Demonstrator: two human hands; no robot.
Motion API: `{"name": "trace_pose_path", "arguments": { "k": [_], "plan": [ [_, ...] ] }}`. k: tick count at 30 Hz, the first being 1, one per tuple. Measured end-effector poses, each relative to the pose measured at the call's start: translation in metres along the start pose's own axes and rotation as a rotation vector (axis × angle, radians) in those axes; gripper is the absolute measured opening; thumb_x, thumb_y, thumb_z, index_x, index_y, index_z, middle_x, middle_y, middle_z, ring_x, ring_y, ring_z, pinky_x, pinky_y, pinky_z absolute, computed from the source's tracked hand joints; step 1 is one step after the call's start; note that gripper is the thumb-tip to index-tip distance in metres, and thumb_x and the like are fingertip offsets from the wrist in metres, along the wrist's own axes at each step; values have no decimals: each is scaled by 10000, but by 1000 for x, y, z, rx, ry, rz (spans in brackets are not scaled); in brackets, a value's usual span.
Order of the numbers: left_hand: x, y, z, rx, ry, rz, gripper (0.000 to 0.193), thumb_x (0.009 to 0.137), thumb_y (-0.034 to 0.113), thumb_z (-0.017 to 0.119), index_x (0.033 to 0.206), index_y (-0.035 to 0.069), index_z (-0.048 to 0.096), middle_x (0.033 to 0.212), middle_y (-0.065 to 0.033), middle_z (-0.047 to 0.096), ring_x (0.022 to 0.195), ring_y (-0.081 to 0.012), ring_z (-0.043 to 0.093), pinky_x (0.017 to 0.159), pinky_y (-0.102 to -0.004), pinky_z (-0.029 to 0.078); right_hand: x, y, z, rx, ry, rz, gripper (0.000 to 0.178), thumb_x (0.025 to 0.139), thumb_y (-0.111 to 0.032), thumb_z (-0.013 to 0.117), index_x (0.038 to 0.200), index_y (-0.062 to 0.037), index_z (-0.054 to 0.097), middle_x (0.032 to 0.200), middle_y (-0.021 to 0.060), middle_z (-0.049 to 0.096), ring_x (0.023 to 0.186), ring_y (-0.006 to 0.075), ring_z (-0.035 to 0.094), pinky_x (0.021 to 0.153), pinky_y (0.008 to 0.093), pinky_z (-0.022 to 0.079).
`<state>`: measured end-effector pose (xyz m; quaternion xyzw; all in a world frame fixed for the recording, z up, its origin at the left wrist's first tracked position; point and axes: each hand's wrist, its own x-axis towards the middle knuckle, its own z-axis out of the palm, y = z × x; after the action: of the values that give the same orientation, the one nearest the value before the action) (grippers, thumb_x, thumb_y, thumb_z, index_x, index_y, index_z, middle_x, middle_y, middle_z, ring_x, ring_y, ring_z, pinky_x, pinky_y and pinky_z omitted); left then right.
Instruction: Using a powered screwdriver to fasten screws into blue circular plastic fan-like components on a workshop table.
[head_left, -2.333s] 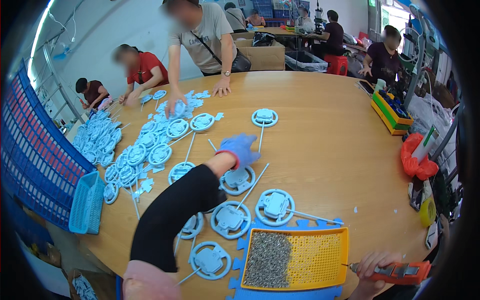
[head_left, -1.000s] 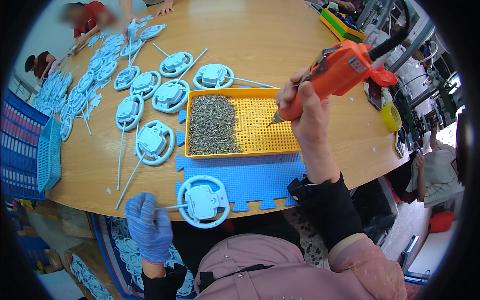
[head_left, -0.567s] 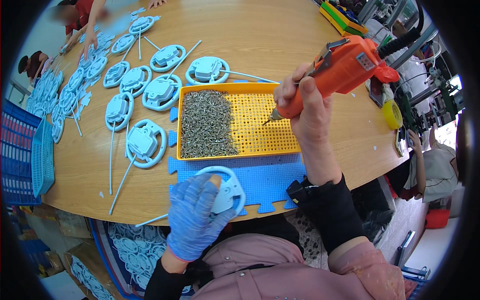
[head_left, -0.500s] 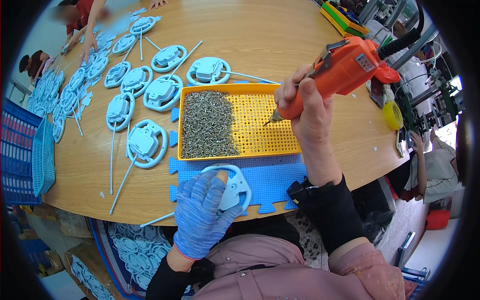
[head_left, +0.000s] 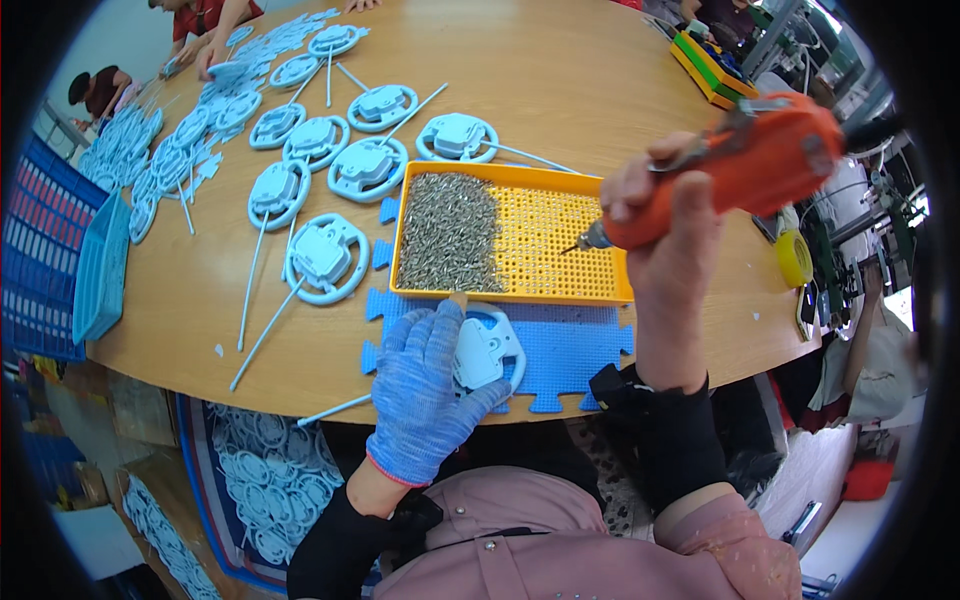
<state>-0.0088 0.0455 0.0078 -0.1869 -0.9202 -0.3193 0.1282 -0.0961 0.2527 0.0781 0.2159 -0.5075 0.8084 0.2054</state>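
Note:
My left hand [head_left: 420,390], in a blue knitted glove with a bare fingertip showing, lies over a light blue toy steering wheel [head_left: 484,352] on the blue foam mat [head_left: 570,350]. Its fingers cover the wheel's left side, and a thin rod [head_left: 335,409] sticks out beyond the hand. In my bare right hand [head_left: 670,230] is an orange electric screwdriver [head_left: 740,165], slightly blurred. Its bit [head_left: 572,249] points down and left above the perforated half of a yellow tray [head_left: 520,298]. Many small metal screws [head_left: 448,235] fill the tray's left half.
Several light blue steering wheels with rods [head_left: 328,258] lie at the left, running into a heap [head_left: 120,150]. Farther back is a co-worker's hand [head_left: 212,58]. A blue basket [head_left: 100,270] stands at the left edge, yellow tape [head_left: 794,258] at the right. More parts fill a bin [head_left: 270,470] below.
The whole view has shifted, so the table's contents appear farther right and slightly higher. My right hand and the screwdriver are slightly nearer me relative to the tray. The left hand stays on the wheel.

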Motion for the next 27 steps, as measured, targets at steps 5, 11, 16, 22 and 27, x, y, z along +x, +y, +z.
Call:
{"name": "trace_pose_path", "arguments": {
  "k": [5, 11, 16, 22, 27],
  "plan": [
    [-1, -3, 1, -63, 24, 0, 741, 584, 296, 846, 1182, -21, 542, 1090, -192, 567, 1059, -368, 519, 904, -429, 434, -32, -16, 36, -26, -145, 110, 541, 822, -559, 628, 1001, -72, 477, 674, 14, 474, 566, 133, 495, 574, 285, 428],
    [0, -2, 1, -85, 37, 16, 664, 599, 285, 829, 1132, -4, 560, 1063, -182, 569, 1023, -364, 525, 896, -434, 427, -51, -1, 48, 61, -199, 234, 438, 797, -370, 684, 996, -38, 479, 676, 39, 502, 554, 135, 504, 521, 268, 428],
    [-1, -2, 0, -124, 38, -2, 635, 605, 270, 814, 1126, 8, 562, 1048, -176, 564, 1011, -355, 522, 907, -439, 410, -55, 2, 50, 188, -183, 250, 307, 779, -124, 698, 982, -8, 499, 709, 64, 536, 602, 132, 523, 540, 257, 432],
    [2, -3, 1, -131, -31, -25, 618, 600, 263, 811, 1108, 11, 566, 1035, -172, 562, 1011, -351, 518, 892, -435, 409, -54, 3, 60, -97, -204, 243, 459, 791, -401, 737, 955, -61, 476, 646, 37, 510, 540, 142, 502, 483, 271, 411],
    [8, -1, 0, -194, -50, -48, 594, 637, 276, 789, 1126, 28, 560, 1034, -161, 568, 999, -346, 527, 894, -431, 405, -49, 15, 60, -20, -317, 306, 446, 778, -382, 754, 917, -58, 481, 634, 39, 518, 520, 145, 499, 465, 269, 397]
  ]
}}
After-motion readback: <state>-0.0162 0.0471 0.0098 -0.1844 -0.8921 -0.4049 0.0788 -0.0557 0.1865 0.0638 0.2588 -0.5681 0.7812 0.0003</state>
